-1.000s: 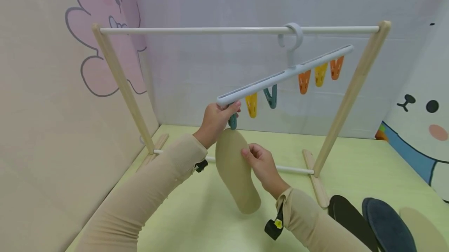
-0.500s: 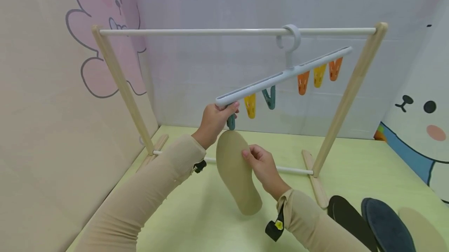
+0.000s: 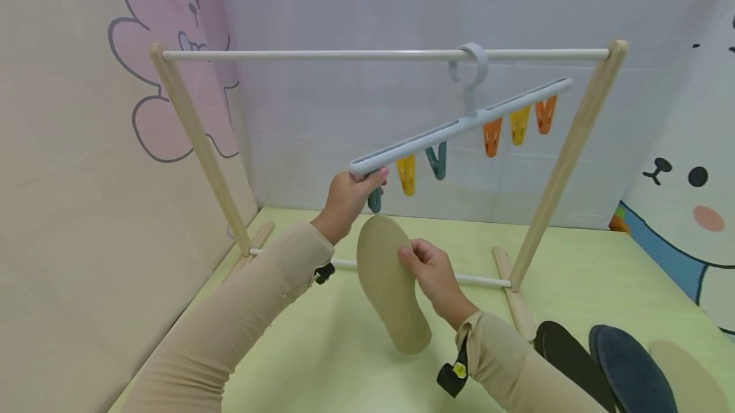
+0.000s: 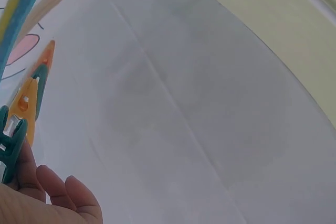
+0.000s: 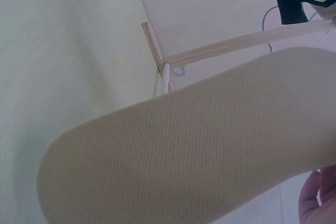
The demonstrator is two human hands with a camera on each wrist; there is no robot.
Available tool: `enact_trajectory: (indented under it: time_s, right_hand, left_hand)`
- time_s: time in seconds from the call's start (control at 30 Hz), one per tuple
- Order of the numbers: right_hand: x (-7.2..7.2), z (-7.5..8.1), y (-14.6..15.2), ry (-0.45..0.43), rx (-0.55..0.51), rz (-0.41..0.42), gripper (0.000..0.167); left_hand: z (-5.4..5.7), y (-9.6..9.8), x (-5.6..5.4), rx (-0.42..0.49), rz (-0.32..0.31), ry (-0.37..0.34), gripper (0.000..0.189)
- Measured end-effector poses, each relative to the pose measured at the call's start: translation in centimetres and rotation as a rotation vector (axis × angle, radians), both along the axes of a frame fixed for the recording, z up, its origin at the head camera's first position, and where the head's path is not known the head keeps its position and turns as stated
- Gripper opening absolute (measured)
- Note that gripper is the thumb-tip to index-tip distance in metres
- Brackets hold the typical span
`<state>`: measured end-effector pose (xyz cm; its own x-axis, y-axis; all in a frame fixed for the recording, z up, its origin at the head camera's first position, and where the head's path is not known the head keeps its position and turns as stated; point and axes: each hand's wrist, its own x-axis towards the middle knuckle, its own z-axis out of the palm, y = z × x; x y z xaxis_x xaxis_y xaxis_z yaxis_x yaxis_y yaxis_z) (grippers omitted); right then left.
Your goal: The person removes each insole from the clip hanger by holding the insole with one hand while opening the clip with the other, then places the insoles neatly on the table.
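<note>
In the head view, my left hand (image 3: 346, 201) pinches a dark green clothespin (image 3: 374, 201) under the lowered left end of a pale clip hanger (image 3: 422, 142). My right hand (image 3: 432, 276), thumb in front, grips a beige shoe insole (image 3: 389, 285) by its right edge. The insole's rounded top sits just below the clothespin's tip. The left wrist view has the green clothespin (image 4: 11, 142) by my fingers and the insole's layered blue and yellow edge (image 4: 21, 14) above. Filling much of the right wrist view is the insole's textured face (image 5: 173, 145).
The hanger hooks over a white rod (image 3: 310, 55) on a wooden-legged rack. More clothespins hang along it: yellow (image 3: 406, 175), green (image 3: 438, 161) and orange (image 3: 492, 137) among them. At the table's right lie black (image 3: 574, 362), navy (image 3: 631, 365) and beige (image 3: 686, 375) insoles.
The insole has sunk slightly and shifted right in my right hand, so a small gap shows under the clothespin. My left hand keeps its hold on the clothespin.
</note>
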<state>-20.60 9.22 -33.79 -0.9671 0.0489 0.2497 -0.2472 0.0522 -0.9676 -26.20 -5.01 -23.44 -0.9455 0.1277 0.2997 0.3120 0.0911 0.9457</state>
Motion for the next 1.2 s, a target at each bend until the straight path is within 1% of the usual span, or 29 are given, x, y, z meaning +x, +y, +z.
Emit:
enact_trajectory:
  time_s: [0.1, 0.23, 0.53, 0.7, 0.8, 0.87, 1.03, 1.2]
  right_hand:
    - [-0.1, -0.1, 0.2, 0.003, 0.008, -0.005, 0.018]
    - [-0.2, -0.1, 0.5, 0.007, 0.009, -0.015, 0.020]
    - [-0.2, 0.2, 0.7, -0.013, -0.006, -0.029, 0.019]
    - [-0.1, 0.3, 0.8, -0.018, 0.002, -0.035, 0.020]
    - [0.0, 0.3, 1.2, -0.020, 0.011, -0.044, 0.020]
    - [0.0, 0.3, 1.5, -0.022, 0.021, -0.053, 0.020]
    - [-0.1, 0.1, 2.3, -0.032, 0.048, -0.080, 0.021]
    - [0.0, 0.1, 3.5, -0.090, 0.096, -0.066, 0.019]
  left_hand:
    - [0.0, -0.2, -0.1, -0.005, 0.014, -0.012, 0.027]
    - [0.0, -0.4, -0.2, -0.010, 0.030, -0.009, 0.027]
    - [0.1, -0.4, -0.2, -0.010, 0.027, -0.015, 0.029]
    - [0.1, -0.6, -0.3, -0.012, 0.036, -0.002, 0.030]
    - [0.0, -0.6, -0.5, -0.030, 0.046, 0.001, 0.036]
    - [-0.1, -0.6, -0.7, -0.050, 0.053, -0.006, 0.038]
    - [-0.2, -0.7, -1.1, -0.103, 0.080, -0.015, 0.032]
    - [-0.1, -0.7, -1.3, -0.121, 0.095, -0.028, 0.039]
